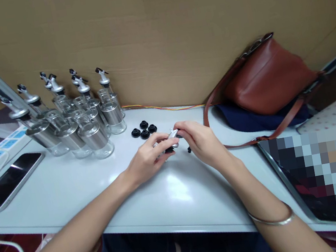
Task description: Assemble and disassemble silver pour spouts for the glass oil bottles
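Note:
My left hand (147,157) is closed around a silver and black pourer top (173,134), holding it just above the table. My right hand (201,140) pinches at the tip of the same pourer top; its fingertips partly hide what they grip. A small black piece (189,150) shows beneath the right fingers. Several black ring-shaped stoppers (144,125) lie grouped just beyond my left hand. To the left stand several glass bottles with steel sleeves (93,134). Some carry silver pourers with black levers (83,87), while others at the front have bare necks.
A phone (10,182) and a white power strip (1,149) with cables are at the left. At the back right, a brown leather bag (271,76) rests on dark blue cloth (234,119), its strap reaching the table. A dark-screened tablet (296,182) lies at the right.

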